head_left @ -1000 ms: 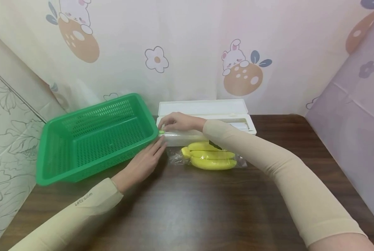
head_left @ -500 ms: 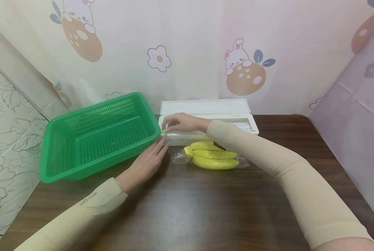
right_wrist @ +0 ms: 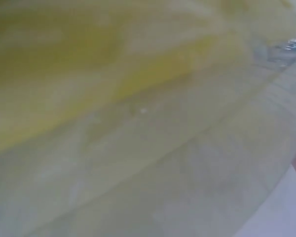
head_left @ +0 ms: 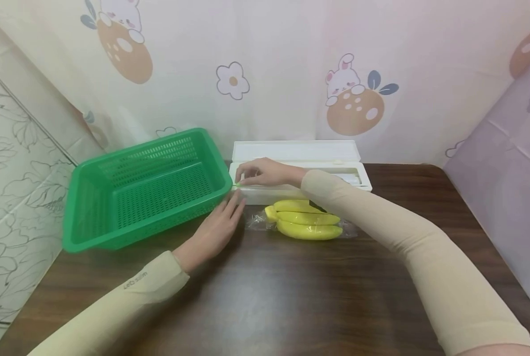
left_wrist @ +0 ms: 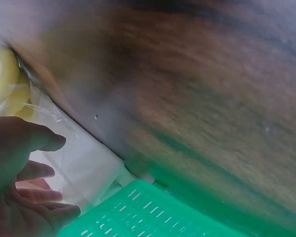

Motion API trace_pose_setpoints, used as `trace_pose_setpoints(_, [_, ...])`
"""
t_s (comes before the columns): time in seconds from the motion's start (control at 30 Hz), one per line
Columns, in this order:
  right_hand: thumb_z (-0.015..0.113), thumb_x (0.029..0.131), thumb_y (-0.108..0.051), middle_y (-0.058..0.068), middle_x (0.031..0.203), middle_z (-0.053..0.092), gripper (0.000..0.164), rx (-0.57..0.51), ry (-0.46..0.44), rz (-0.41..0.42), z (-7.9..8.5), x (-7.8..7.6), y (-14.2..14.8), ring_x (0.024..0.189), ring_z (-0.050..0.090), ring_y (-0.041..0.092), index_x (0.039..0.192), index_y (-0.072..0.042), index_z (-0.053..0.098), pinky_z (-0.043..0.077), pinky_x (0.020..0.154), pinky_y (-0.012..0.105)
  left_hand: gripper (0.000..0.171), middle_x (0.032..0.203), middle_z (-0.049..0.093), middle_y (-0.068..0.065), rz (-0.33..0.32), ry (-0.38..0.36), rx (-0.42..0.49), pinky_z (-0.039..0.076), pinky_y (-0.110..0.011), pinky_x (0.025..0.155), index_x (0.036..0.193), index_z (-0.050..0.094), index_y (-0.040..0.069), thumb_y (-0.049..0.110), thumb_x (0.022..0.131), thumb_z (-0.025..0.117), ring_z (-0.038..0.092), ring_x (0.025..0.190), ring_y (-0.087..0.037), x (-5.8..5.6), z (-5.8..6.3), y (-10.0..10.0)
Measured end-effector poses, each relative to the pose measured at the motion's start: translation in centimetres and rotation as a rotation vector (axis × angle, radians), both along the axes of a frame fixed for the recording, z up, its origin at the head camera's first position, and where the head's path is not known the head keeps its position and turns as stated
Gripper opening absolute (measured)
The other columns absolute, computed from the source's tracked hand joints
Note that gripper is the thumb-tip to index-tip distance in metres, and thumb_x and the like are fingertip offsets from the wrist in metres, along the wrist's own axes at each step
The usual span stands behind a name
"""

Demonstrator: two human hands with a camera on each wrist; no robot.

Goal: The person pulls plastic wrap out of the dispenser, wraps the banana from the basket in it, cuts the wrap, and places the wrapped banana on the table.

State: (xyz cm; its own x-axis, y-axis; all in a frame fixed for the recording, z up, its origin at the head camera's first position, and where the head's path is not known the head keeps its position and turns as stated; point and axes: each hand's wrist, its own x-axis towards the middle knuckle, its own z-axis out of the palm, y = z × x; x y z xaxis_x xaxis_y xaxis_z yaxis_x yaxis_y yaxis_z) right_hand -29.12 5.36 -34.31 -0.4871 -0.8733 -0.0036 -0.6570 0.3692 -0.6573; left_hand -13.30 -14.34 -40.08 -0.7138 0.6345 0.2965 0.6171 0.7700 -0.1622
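A long white cling film dispenser point(head_left: 265, 198) lies at the back of the table, its lid point(head_left: 296, 151) raised. At its left end my right hand point(head_left: 267, 172) pinches a small green slide cutter point(head_left: 237, 184). My left hand point(head_left: 213, 225) has its fingers extended, fingertips right at the dispenser's front left corner. A bunch of three bananas point(head_left: 309, 231) lies against the dispenser's front, with clear film point(head_left: 257, 222) around it. In the right wrist view the bananas point(right_wrist: 177, 64) are blurred behind film. The left wrist view shows the thumb point(left_wrist: 47, 138) apart from the fingers.
A green perforated basket point(head_left: 127, 240) stands at the left, its corner close to the dispenser and my left hand. The brown wooden table point(head_left: 283, 291) reaches back to a patterned curtain point(head_left: 274, 113), with a lilac curtain point(head_left: 505, 163) along the right.
The head view has shifted slightly, so everything appears a little further right. Both hands keep their places at the dispenser's left end.
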Motion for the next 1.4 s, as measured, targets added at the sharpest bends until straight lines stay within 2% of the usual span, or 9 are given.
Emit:
trace_pose_setpoints(0.2, [0.065, 0.106, -0.020, 0.005, 0.110, 0.076, 0.014, -0.004, 0.008, -0.011, 0.0, 0.1, 0.2, 0.106, 0.071, 0.023, 0.117, -0.014, 0.071, 0.056, 0.101, 0.042, 0.070, 0.159, 0.036, -0.038, 0.022, -0.033, 0.006, 0.053, -0.057, 0.107, 0.150, 0.047, -0.014, -0.011, 0.086, 0.075, 0.050, 0.140, -0.051, 0.3, -0.1, 0.3])
trace_pose_setpoints(0.37, [0.065, 0.106, -0.019, 0.007, 0.105, 0.074, 0.014, 0.002, 0.027, -0.021, 0.0, 0.2, 0.4, 0.101, 0.070, 0.023, 0.117, -0.013, 0.071, 0.057, 0.096, 0.041, 0.070, 0.161, 0.035, -0.038, 0.038, -0.049, 0.005, 0.048, -0.057, 0.113, 0.150, 0.047, -0.013, -0.009, 0.087, 0.075, 0.042, 0.148, -0.049, 0.5, 0.2, 0.4])
trace_pose_setpoints(0.6, [0.065, 0.105, -0.019, 0.008, 0.106, 0.073, 0.015, 0.021, 0.046, -0.029, 0.2, 0.3, 0.7, 0.098, 0.069, 0.023, 0.117, -0.013, 0.071, 0.058, 0.091, 0.040, 0.066, 0.160, 0.037, -0.038, 0.046, -0.045, 0.032, 0.047, -0.058, 0.114, 0.148, 0.049, -0.013, -0.007, 0.088, 0.074, 0.044, 0.147, -0.048, 0.6, 0.4, 0.4])
trace_pose_setpoints(0.9, [0.064, 0.105, -0.020, 0.009, 0.107, 0.075, 0.014, 0.020, 0.049, -0.020, 0.1, 0.2, 1.3, 0.100, 0.072, 0.026, 0.115, -0.013, 0.070, 0.059, 0.093, 0.043, 0.067, 0.163, 0.030, -0.038, 0.065, -0.146, 0.043, 0.047, -0.060, 0.113, 0.152, 0.043, -0.014, -0.004, 0.092, 0.071, 0.039, 0.150, -0.050, 0.5, 0.8, 0.5])
trace_pose_setpoints(1.13, [0.066, 0.104, -0.020, 0.010, 0.108, 0.075, 0.013, 0.025, 0.046, -0.039, 0.2, 0.4, 2.1, 0.099, 0.072, 0.026, 0.114, -0.013, 0.071, 0.060, 0.091, 0.042, 0.065, 0.162, 0.032, -0.039, 0.063, -0.149, 0.060, 0.048, -0.059, 0.112, 0.152, 0.044, -0.014, -0.003, 0.094, 0.069, 0.040, 0.149, -0.051, 0.5, 0.9, 0.4])
trace_pose_setpoints(1.4, [0.068, 0.103, -0.018, 0.010, 0.107, 0.076, 0.013, 0.017, 0.027, -0.073, 0.4, 0.9, 2.9, 0.099, 0.074, 0.027, 0.114, -0.012, 0.072, 0.061, 0.091, 0.042, 0.065, 0.163, 0.028, -0.039, 0.061, -0.205, 0.114, 0.043, -0.062, 0.116, 0.154, 0.042, -0.013, -0.001, 0.095, 0.068, 0.035, 0.151, -0.051, 0.5, 0.8, 0.5])
